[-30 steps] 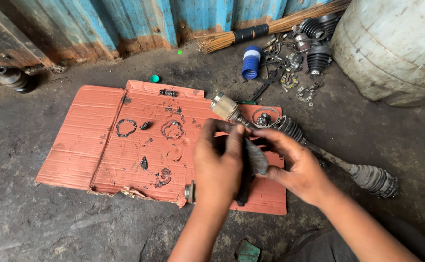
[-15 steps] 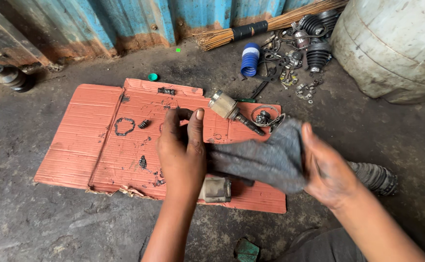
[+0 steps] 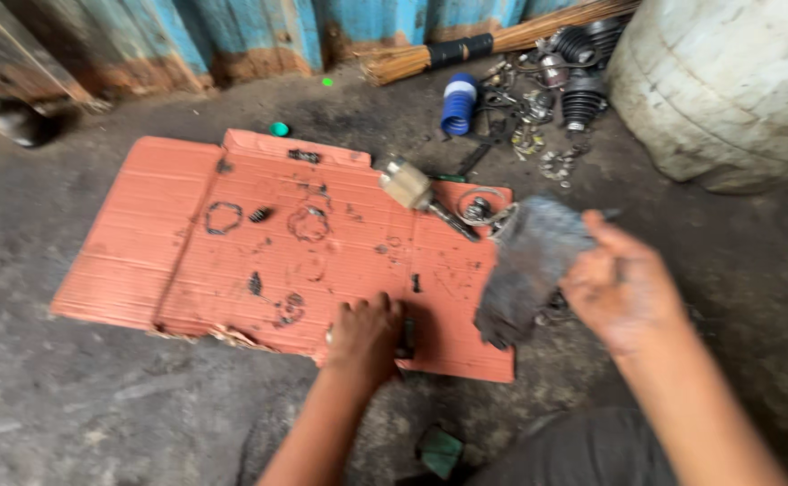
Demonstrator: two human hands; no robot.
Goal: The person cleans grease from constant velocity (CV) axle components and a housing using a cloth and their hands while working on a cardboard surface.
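- Right hand (image 3: 623, 288), right of centre in the frame, blurred; fingers closed on a dark grey rag (image 3: 529, 265) that hangs down and to the left from the grip.
- Left hand (image 3: 367, 337), lower centre, curled down over a small dark metal part (image 3: 407, 338) at the near edge of the cardboard; how firmly it grips cannot be told, as the part is mostly hidden under the fingers.
- Orange cardboard sheet (image 3: 160, 270) lies flat on the grey concrete floor, spanning the left and centre of the frame; grease rings and a few small dark bits are scattered on it.
- Axle shaft with a pale joint end (image 3: 409, 186) lies at the cardboard's upper right part, running down-right toward the rag.
- Blue ribbed boot (image 3: 458, 104), upper centre, on the floor beyond the cardboard.
- Black rubber boots and loose metal pieces (image 3: 578, 90) in the upper right, just beside a large whitish drum (image 3: 727, 81).
- Broom (image 3: 466, 49) lies along the blue corrugated wall (image 3: 259, 27) at the top.
- Small green cap (image 3: 279, 129) just beyond the cardboard's far edge.
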